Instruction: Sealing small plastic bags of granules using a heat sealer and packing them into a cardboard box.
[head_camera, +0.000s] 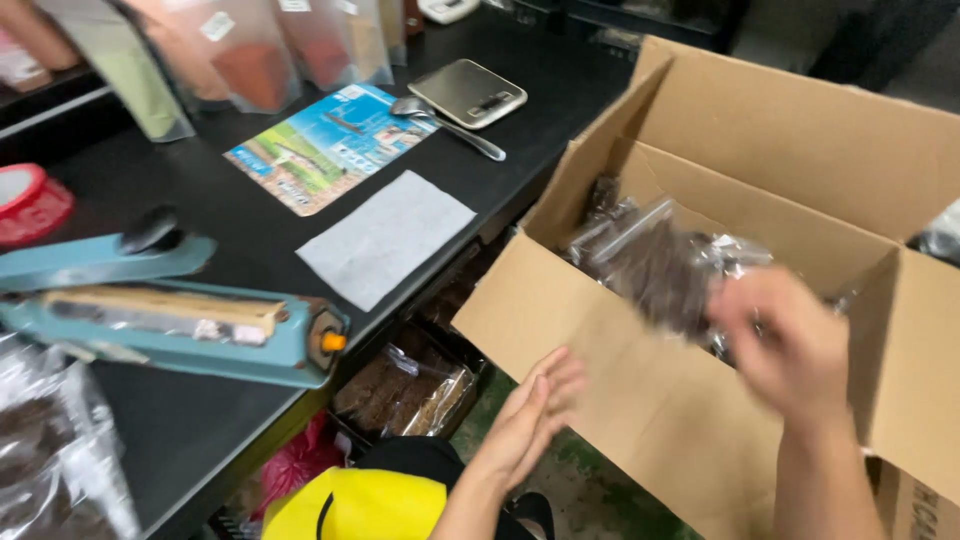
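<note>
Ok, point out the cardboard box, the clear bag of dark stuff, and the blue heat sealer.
cardboard box (640, 370): head view, on its near outer wall.
clear bag (655, 270): head view, on the dark contents at its middle.
blue heat sealer (200, 350): head view, on the base's front side.

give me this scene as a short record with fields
setting: black table with an open cardboard box beside it
left hand: left hand flat against the box's outer wall, holds nothing
right hand: right hand blurred, over the box at a clear bag of dark contents; grip unclear
on table: blue heat sealer, white sheet, printed card, scale, spoon, red tape roll
under table: more filled bags
</note>
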